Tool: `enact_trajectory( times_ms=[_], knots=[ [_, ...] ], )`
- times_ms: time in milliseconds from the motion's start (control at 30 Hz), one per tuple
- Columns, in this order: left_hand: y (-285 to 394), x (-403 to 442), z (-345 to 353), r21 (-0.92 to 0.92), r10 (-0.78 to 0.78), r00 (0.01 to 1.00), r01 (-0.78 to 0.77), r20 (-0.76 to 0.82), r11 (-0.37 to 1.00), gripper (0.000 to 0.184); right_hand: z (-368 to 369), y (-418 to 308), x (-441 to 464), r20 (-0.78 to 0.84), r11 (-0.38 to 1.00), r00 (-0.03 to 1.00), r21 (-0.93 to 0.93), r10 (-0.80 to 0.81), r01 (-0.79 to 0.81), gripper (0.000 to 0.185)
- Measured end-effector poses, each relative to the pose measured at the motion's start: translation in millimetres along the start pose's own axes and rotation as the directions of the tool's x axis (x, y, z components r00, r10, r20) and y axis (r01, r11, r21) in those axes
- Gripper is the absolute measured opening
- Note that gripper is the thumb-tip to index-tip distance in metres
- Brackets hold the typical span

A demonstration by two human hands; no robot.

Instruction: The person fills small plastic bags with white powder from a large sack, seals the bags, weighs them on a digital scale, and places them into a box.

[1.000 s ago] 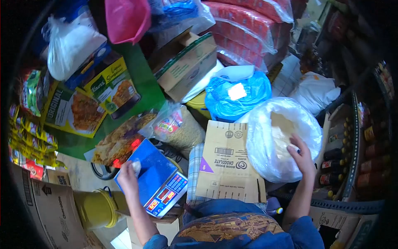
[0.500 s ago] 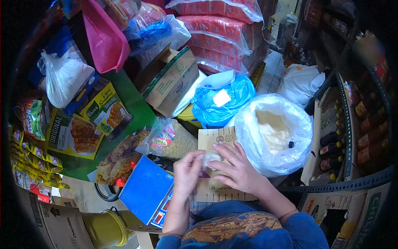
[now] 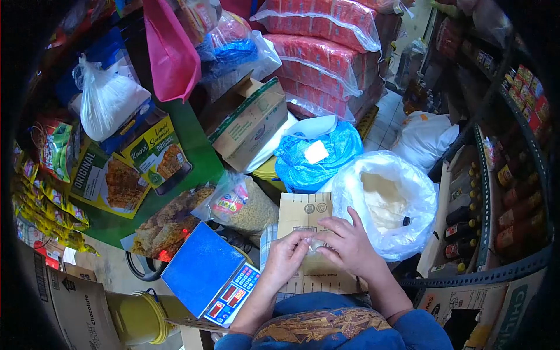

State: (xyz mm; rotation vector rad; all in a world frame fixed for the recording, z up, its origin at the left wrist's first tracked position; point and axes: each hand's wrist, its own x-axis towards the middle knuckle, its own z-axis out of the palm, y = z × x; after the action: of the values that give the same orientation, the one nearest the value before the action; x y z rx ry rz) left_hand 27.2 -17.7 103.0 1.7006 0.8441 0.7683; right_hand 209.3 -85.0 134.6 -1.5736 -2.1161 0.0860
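Over a flat piece of brown cardboard (image 3: 303,204) on my lap, my left hand (image 3: 287,256) pinches a small piece of clear plastic (image 3: 318,244), perhaps a little bag. On its other side, my right hand (image 3: 353,245) grips the same plastic between thumb and fingers, with the index finger raised. Much of the plastic is hidden by the fingers. Just beyond my right hand stands a large clear bag (image 3: 344,192) of off-white powder, with a black cap-like object (image 3: 406,221) in it. A digital scale (image 3: 201,265) with a blue top lies left of my left hand.
A bag of small pale pieces (image 3: 254,204) lies ahead-left, near an open carton (image 3: 248,125). Behind the cardboard sits a blue plastic bag (image 3: 318,157). Shelves of bottles (image 3: 464,221) line the right side. A yellow bucket (image 3: 137,318) stands lower left.
Both hands have moved slightly down and to the right with the plastic. The right hand's fingers have drawn in around it. The camera view has shifted a little.
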Motion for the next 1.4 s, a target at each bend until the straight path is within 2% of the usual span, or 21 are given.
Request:
enact_trajectory(
  times_ms=[67, 167, 267, 333, 467, 533, 667, 733, 800, 900, 1033, 1133, 1200, 1267, 1333, 1400],
  knots=[
    [-4.2, -1.3, -1.3, -0.116, -0.056, 0.998, 0.055, -0.008, 0.992, 0.018, 0.5, 3.3, 2.3, 0.03, 1.0, 0.999, -0.001, -0.02, 0.02, 0.036],
    [-5.7, -3.7, -6.6, -0.131, -0.098, 0.995, 0.096, -0.004, 0.987, 0.018, -1.0, -0.6, 7.1, 0.046, 0.994, 0.996, 0.078, -0.081, 0.078, 0.035],
    [5.1, -5.7, -13.4, -0.12, -0.108, 0.994, 0.104, -0.023, 0.987, 0.018, -1.4, -3.5, 13.3, 0.041, 0.992, 0.994, 0.086, -0.101, 0.098, 0.035],
    [10.1, -5.2, -17.8, -0.121, -0.133, 0.991, 0.131, -0.016, 0.984, 0.018, -0.3, -2.1, 17.9, 0.067, 0.994, 0.992, 0.001, -0.106, 0.106, 0.035],
    [9.5, -7.8, -24.9, 0.025, -0.159, 0.987, 0.16, -0.028, 0.987, 0.018, 9.8, 5.9, 22.0, 0.114, 0.987, 0.981, -0.022, -0.155, 0.159, 0.03],
    [10.3, -10.5, -26.4, 0.05, -0.123, 0.988, 0.129, -0.095, 0.99, 0.017, 4.5, 6.1, 26.1, 0.146, 0.979, 0.969, -0.009, -0.201, 0.204, 0.027],
    [7.1, -10.0, -28.6, 0.038, -0.101, 0.983, 0.108, -0.153, 0.993, 0.017, -0.9, 4.8, 29.1, 0.066, 0.982, 0.982, 0.074, -0.179, 0.174, 0.026],
    [5.8, -9.5, -28.6, 0.057, -0.086, 0.988, 0.094, -0.127, 0.994, 0.023, -0.7, 1.8, 32.4, 0.015, 0.982, 0.986, 0.094, -0.168, 0.166, 0.025],
    [11.8, -9.0, -27.3, 0.09, -0.063, 0.99, 0.075, -0.127, 0.993, 0.029, 0.8, -3.9, 35.7, 0.085, 0.967, 0.966, 0.096, -0.246, 0.238, 0.025],
    [20.2, -8.0, -28.8, 0.14, -0.059, 0.993, 0.073, -0.101, 0.987, 0.034, 14.8, -7.6, 39.4, 0.094, 0.988, 0.984, 0.044, -0.153, 0.15, 0.026],
    [19.0, -9.0, -30.5, 0.144, -0.033, 0.992, 0.051, -0.122, 0.988, 0.034, 7.9, -3.8, 40.0, 0.173, 0.979, 0.965, -0.013, -0.197, 0.202, 0.018],
    [18.6, -8.5, -33.5, 0.162, -0.04, 0.993, 0.057, -0.109, 0.985, 0.034, -13.5, -6.7, 37.7, 0.186, 0.977, 0.96, 0.004, -0.211, 0.214, 0.015],
    [21.3, -8.1, -31.8, 0.192, -0.04, 0.993, 0.061, -0.113, 0.979, 0.033, -28.1, -6.3, 36.2, 0.166, 0.972, 0.963, 0.135, -0.212, 0.19, 0.018],
    [20.6, -7.5, -31.2, 0.193, -0.039, 0.994, 0.058, -0.102, 0.98, 0.033, -31.7, -6.1, 34.7, 0.136, 0.974, 0.973, 0.154, -0.187, 0.165, 0.021],
    [20.5, -7.6, -30.1, 0.198, -0.036, 0.996, 0.052, -0.087, 0.979, 0.033, -27.2, -7.0, 32.2, 0.102, 0.975, 0.982, 0.173, -0.157, 0.138, 0.024],
    [21.3, -7.2, -29.7, 0.263, 0.007, 0.998, 0.012, -0.07, 0.965, 0.032, -7.2, -11.0, 31.4, 0.157, 0.97, 0.965, 0.159, -0.21, 0.186, 0.026]
  ],
)
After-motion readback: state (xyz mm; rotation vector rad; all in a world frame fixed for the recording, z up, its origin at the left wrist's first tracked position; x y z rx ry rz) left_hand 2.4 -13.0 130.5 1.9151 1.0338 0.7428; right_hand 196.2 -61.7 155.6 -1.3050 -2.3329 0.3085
